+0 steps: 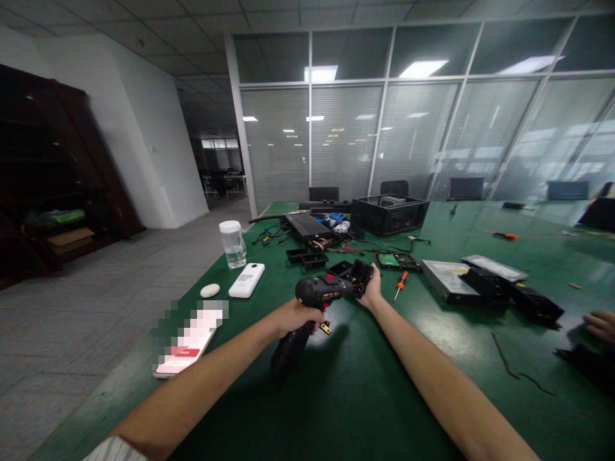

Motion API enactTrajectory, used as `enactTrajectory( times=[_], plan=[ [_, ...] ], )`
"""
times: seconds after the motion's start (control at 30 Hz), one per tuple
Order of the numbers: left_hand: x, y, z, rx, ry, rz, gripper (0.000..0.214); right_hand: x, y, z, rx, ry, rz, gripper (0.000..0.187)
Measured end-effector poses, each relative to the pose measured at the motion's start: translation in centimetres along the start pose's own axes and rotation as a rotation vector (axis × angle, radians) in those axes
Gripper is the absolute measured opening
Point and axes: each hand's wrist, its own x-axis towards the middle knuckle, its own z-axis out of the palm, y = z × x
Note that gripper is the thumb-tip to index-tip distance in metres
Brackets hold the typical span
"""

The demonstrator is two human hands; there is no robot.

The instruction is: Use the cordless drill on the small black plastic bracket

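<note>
My left hand (pixel 300 318) is wrapped round the grip of a black cordless drill (pixel 319 291) with red accents. The drill points to the right, its nose against a small black plastic box-like part (pixel 361 276). My right hand (pixel 371 289) grips that part from its right side, tilted above the table. Whether the bit touches a screw is hidden. A small brass-coloured piece (pixel 325 328) shows just below my left fingers. Beyond the drill's nose lies another black tray-like part (pixel 339 268), and an orange-handled screwdriver (pixel 401 283) rests right of my right hand.
On the green table (pixel 336 410) lie a phone (pixel 185 349), a white device (pixel 246 280), a water bottle (pixel 233 244), disc drives (pixel 451 282), a circuit board (pixel 394 260) and loose cables. A black computer case (pixel 391 214) stands at the back. Another person's hand (pixel 600 324) is at far right.
</note>
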Motion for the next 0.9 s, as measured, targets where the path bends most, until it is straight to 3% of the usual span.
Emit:
enactTrajectory(
  times=[0.9],
  plan=[
    [0.12, -0.22, -0.18, -0.052, -0.006, -0.013, 0.012, 0.32, 0.09, -0.41, 0.016, -0.032, 0.007, 0.05]
  ],
)
